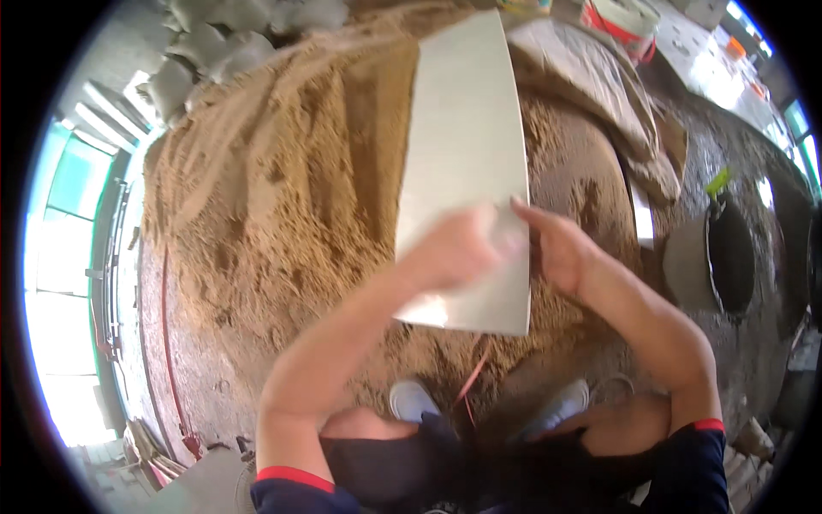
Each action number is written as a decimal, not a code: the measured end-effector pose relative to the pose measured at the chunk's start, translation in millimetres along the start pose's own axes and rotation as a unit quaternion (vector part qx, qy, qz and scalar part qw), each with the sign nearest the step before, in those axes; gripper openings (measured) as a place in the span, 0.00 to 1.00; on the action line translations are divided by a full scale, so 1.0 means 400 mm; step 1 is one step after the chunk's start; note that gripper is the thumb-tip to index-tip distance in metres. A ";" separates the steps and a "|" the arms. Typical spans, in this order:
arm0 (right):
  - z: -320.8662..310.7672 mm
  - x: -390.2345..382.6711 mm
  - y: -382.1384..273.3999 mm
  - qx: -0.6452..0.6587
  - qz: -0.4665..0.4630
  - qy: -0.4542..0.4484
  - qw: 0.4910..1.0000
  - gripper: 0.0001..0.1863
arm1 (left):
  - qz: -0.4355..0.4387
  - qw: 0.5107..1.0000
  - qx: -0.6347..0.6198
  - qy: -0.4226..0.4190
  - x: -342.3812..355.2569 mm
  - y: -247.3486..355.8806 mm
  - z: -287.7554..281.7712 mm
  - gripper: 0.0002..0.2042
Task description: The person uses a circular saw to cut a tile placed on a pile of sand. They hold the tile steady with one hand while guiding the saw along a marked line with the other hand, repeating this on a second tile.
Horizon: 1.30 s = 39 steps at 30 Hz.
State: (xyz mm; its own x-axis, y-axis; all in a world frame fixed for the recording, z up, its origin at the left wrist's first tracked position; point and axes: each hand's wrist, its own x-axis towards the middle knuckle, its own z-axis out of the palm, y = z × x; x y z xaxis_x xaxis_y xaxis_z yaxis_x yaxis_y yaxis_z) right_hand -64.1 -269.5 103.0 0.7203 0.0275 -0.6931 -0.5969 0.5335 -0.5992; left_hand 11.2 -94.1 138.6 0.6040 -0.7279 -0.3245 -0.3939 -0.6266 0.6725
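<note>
A long, glossy white tile (467, 128) stretches away from me over the sand, with its near edge a little in front of my feet. My right hand (565, 253) is at the tile's right edge, thumb lying on top and the other fingers down the side, partly hidden. Over the lower half of the tile is my left hand (458, 248), smeared by motion. It looks bunched, but I cannot make out its fingers or anything in them.
Brown sand (291, 197) is heaped left of and around the tile. Filled bags (214, 51) lie at the far left. A large sack (591, 81) rests at the far right, near a red-and-white bucket (629, 21). A dark bucket (715, 261) stands to my right.
</note>
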 end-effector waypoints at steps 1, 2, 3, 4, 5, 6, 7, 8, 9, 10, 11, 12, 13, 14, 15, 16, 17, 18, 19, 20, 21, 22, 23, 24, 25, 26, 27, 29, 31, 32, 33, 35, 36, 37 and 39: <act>-0.003 0.018 0.020 0.007 0.024 0.015 1.000 0.29 | -0.044 0.997 0.024 0.061 -0.014 -0.068 -0.038 0.33; -0.012 0.030 0.023 -0.005 -0.001 0.010 1.000 0.27 | -0.123 0.987 0.002 0.102 -0.022 -0.096 -0.070 0.31; -0.016 0.032 0.025 -0.017 -0.033 -0.002 0.999 0.26 | -0.191 0.962 -0.003 0.194 -0.029 -0.168 -0.046 0.31; -0.032 0.046 0.042 -0.010 -0.024 0.008 1.000 0.26 | -0.263 0.955 0.021 0.133 -0.041 -0.238 -0.041 0.34; -0.043 0.048 0.050 -0.025 -0.044 -0.005 0.999 0.25 | -0.327 0.941 0.046 0.076 -0.053 -0.285 -0.037 0.37; -0.049 0.050 0.060 -0.037 -0.063 -0.021 0.997 0.25 | -0.331 0.941 0.033 0.059 -0.069 -0.334 0.003 0.37; -0.071 0.053 0.071 -0.034 -0.061 -0.006 0.998 0.25 | -0.330 0.943 0.011 0.039 -0.073 -0.377 0.066 0.38; -0.088 0.056 0.080 -0.048 -0.053 0.012 0.997 0.24 | -0.319 0.947 -0.037 0.001 -0.073 -0.378 0.098 0.36; -0.068 0.060 0.092 -0.055 -0.044 0.009 0.997 0.23 | -0.235 0.962 -0.120 0.074 -0.107 -0.487 0.153 0.29; -0.084 0.072 0.109 -0.052 -0.039 0.017 0.998 0.23 | -0.232 0.918 -0.287 0.149 -0.102 -0.485 0.218 0.26; -0.106 0.077 0.124 -0.085 -0.033 0.030 0.995 0.23 | -0.222 0.841 -0.445 0.216 -0.089 -0.459 0.283 0.24; -0.124 0.081 0.135 -0.117 -0.029 0.043 0.992 0.24 | -0.221 0.841 -0.449 0.205 -0.084 -0.445 0.313 0.24; -0.147 0.087 0.139 -0.115 -0.026 0.055 0.991 0.24 | -0.240 0.812 -0.481 0.229 -0.078 -0.432 0.338 0.21; -0.167 0.089 0.138 -0.180 -0.015 0.081 0.980 0.25 | -0.259 0.780 -0.509 0.254 -0.074 -0.416 0.360 0.19; -0.190 0.083 0.141 -0.244 -0.002 0.107 0.964 0.27 | -0.259 0.782 -0.512 0.242 -0.072 -0.394 0.385 0.19; -0.217 0.068 0.146 -0.240 0.001 0.120 0.963 0.27 | -0.247 0.762 -0.536 0.266 -0.072 -0.369 0.410 0.19; -0.229 0.048 0.145 -0.273 0.015 0.137 0.952 0.29 | -0.236 0.742 -0.556 0.293 -0.077 -0.348 0.424 0.19; -0.243 0.032 0.148 -0.305 0.028 0.155 0.939 0.31 | -0.246 0.718 -0.576 0.303 -0.080 -0.335 0.437 0.19; -0.261 0.015 0.159 -0.296 0.030 0.165 0.940 0.31 | -0.245 0.724 -0.575 0.291 -0.083 -0.321 0.443 0.19; -0.286 -0.011 0.169 -0.242 0.046 0.155 0.957 0.30 | -0.244 0.695 -0.616 0.281 -0.080 -0.296 0.453 0.19; -0.312 -0.037 0.179 -0.186 0.060 0.142 0.970 0.29 | -0.244 0.663 -0.654 0.272 -0.076 -0.270 0.464 0.19; -0.339 -0.060 0.191 -0.181 0.062 0.157 0.969 0.29 | -0.247 0.665 -0.654 0.264 -0.073 -0.246 0.479 0.18; -0.360 -0.076 0.200 -0.078 0.067 0.120 0.987 0.29 | -0.244 0.669 -0.655 0.253 -0.070 -0.223 0.482 0.18; -0.380 -0.089 0.209 0.025 0.069 0.080 0.994 0.29 | -0.247 0.700 -0.629 0.230 -0.070 -0.202 0.486 0.17; -0.397 -0.097 0.217 0.030 0.064 0.087 0.994 0.29 | -0.250 0.730 -0.602 0.207 -0.073 -0.188 0.493 0.16; -0.412 -0.101 0.221 0.048 0.020 0.106 0.993 0.28 | -0.227 0.725 -0.629 0.161 -0.058 -0.182 0.497 0.14; -0.427 -0.102 0.223 0.066 -0.024 0.124 0.990 0.27 | -0.222 0.729 -0.629 0.154 -0.057 -0.172 0.501 0.14; -0.460 -0.094 0.210 0.105 -0.060 0.151 0.981 0.27 | -0.204 0.759 -0.617 0.027 -0.051 -0.138 0.494 0.18; -0.497 -0.099 0.193 0.143 -0.097 0.177 0.969 0.27 | -0.194 0.769 -0.609 -0.027 -0.017 -0.125 0.494 0.17; -0.500 -0.094 0.187 0.148 -0.120 0.179 0.965 0.27 | -0.186 0.783 -0.586 -0.093 -0.008 -0.120 0.473 0.17; -0.502 -0.090 0.180 0.153 -0.143 0.182 0.961 0.26 | -0.180 0.793 -0.561 -0.158 0.002 -0.119 0.453 0.18; -0.500 -0.090 0.174 0.153 -0.151 0.186 0.959 0.27 | -0.173 0.816 -0.518 -0.191 0.020 -0.133 0.429 0.18; -0.498 -0.090 0.180 0.144 -0.151 0.191 0.959 0.28 | -0.180 0.821 -0.501 -0.209 0.023 -0.118 0.412 0.17; -0.497 -0.089 0.193 0.152 -0.154 0.189 0.958 0.28 | -0.187 0.825 -0.483 -0.227 0.027 -0.110 0.400 0.15; -0.472 -0.094 0.239 0.171 -0.141 0.121 0.968 0.30 | -0.178 0.812 -0.491 -0.260 0.030 -0.139 0.408 0.19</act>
State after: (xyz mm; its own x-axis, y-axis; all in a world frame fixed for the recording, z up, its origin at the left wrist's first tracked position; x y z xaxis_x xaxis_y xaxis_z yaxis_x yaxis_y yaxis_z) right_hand -215.1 -379.0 -3.8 0.7082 -0.3368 -0.6205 -0.2071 0.7411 -0.6387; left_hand -72.6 -113.5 -11.0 0.0835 -0.7282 -0.6803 0.6391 -0.4846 0.5972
